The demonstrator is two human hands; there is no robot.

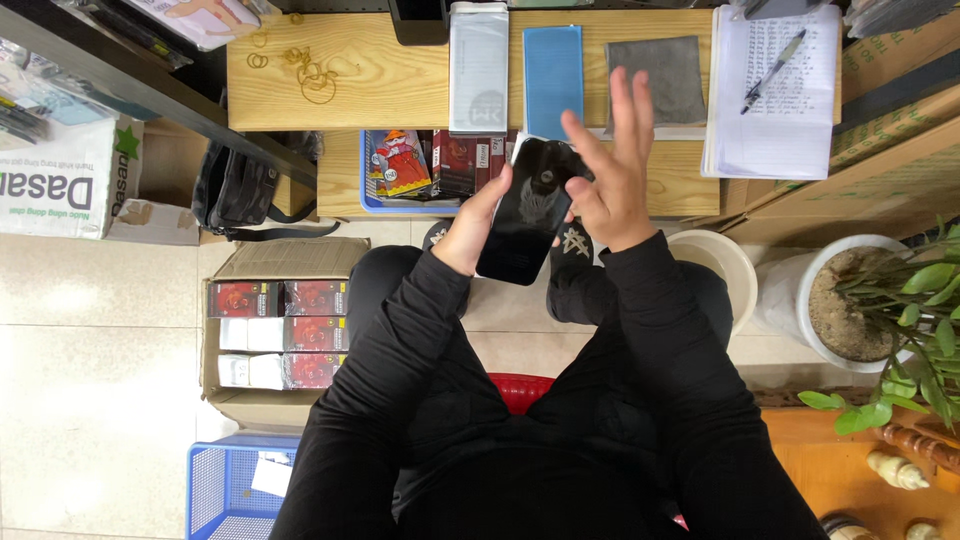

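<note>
The wooden bench [400, 80] fills the top of the view from 10 to 2 o'clock, its near edge just past the hands. On the pale tiled floor [90, 400] at 8 o'clock, open room runs out to the left edge. A cardboard box [280, 262] of red and white packets sits at 9 o'clock, a white planter [800, 300] at 3 o'clock, a blue basket [215, 490] at 7 o'clock. At centre, over the person's lap, a black phone [525, 220] is tilted, its top toward 1 o'clock. The left hand [472, 225] grips its left edge, thumb along the side; the other fingers are hidden behind. The right hand [612, 170] hovers at the phone's right edge, fingers spread and raised toward 12 o'clock, thumb touching the glass. A pen [773, 70] lies on paper at 1 o'clock.
</note>
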